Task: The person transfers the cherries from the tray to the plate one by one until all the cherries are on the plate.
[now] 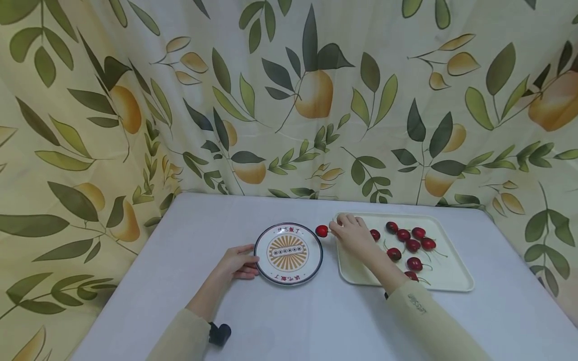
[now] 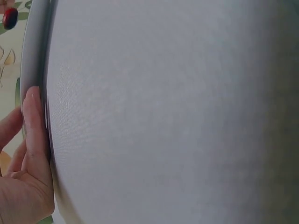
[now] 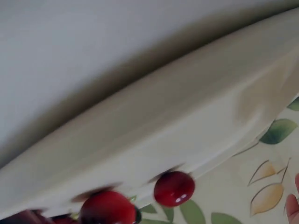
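Overhead, a table (image 1: 289, 321) under a smooth pale grey cloth stands against a draped curtain (image 1: 289, 100) printed with green leaves and orange fruit. Left hand (image 1: 237, 263): fingers lie fairly straight against the left rim of a round glossy plate (image 1: 289, 253), holding nothing else. Right hand (image 1: 354, 235): fingertips pinch the thin stem of a shiny red cherry (image 1: 321, 230), which hangs just left of those fingers, between plate and tray. Under and right of that hand sits a cream rectangular tray (image 1: 447, 278) with rounded corners, carrying loose cherries (image 1: 413, 245).
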Motion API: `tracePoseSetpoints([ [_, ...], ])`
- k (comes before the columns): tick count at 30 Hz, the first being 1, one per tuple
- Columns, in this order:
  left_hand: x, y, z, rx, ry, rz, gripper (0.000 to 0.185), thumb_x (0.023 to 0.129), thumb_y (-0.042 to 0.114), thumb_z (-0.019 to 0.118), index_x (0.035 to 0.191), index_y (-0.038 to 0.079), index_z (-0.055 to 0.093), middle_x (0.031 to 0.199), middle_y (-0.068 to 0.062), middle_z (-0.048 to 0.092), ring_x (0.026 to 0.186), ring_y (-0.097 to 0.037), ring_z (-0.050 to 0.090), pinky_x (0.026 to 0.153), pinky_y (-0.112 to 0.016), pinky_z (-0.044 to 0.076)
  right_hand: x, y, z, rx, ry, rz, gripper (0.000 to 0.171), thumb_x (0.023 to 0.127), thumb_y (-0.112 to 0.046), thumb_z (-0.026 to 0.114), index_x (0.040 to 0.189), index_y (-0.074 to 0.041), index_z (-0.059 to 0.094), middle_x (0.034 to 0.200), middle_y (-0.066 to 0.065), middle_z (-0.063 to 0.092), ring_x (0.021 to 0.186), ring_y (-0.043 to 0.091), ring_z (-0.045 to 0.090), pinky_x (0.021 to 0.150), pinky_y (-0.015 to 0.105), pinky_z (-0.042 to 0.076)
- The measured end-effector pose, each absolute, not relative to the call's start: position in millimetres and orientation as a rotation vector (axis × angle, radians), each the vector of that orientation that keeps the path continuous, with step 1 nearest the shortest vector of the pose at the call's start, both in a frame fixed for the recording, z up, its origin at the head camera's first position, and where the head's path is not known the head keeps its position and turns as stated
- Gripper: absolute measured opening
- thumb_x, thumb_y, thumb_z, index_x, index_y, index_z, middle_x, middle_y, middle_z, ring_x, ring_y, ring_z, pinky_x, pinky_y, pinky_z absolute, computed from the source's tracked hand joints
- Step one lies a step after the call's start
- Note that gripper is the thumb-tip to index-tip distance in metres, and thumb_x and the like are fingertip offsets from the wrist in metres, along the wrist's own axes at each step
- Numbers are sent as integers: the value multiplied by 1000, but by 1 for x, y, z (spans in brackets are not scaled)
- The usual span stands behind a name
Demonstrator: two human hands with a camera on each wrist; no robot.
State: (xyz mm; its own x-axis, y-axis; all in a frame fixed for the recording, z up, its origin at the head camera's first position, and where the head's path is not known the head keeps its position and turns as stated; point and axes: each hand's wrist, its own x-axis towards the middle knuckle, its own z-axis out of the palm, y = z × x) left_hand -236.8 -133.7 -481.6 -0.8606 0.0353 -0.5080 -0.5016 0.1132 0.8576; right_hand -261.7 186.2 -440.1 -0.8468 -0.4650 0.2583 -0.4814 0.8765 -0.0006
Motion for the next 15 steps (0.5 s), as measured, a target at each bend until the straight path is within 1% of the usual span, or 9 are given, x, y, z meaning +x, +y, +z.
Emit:
tracePoseSetpoints([
  [6,-239,-134,-482,-468,2013,1779,59,82,5,65,137,8,42,66,-9,66,53,-17,64,54,-32,56,-265,155,-446,806,-2776,28,11,90,-15,58,100,-19,56,94,6,46,92,25,44,84,45,41],
  [11,-239,-134,-483,-468,2006,1786,59,82,5,65,136,8,43,66,-9,66,53,-17,64,53,-32,56,-269,130,-452,829,-2831,15,19,92,-16,54,110,-18,57,100,6,47,98,24,44,92,43,38],
  [15,-239,-134,-484,-461,1998,1798,59,82,4,65,136,8,43,65,-9,65,52,-17,63,52,-32,56,-271,113,-456,846,-2851,-5,26,92,-19,55,118,-18,56,105,7,47,101,23,43,95,42,36],
])
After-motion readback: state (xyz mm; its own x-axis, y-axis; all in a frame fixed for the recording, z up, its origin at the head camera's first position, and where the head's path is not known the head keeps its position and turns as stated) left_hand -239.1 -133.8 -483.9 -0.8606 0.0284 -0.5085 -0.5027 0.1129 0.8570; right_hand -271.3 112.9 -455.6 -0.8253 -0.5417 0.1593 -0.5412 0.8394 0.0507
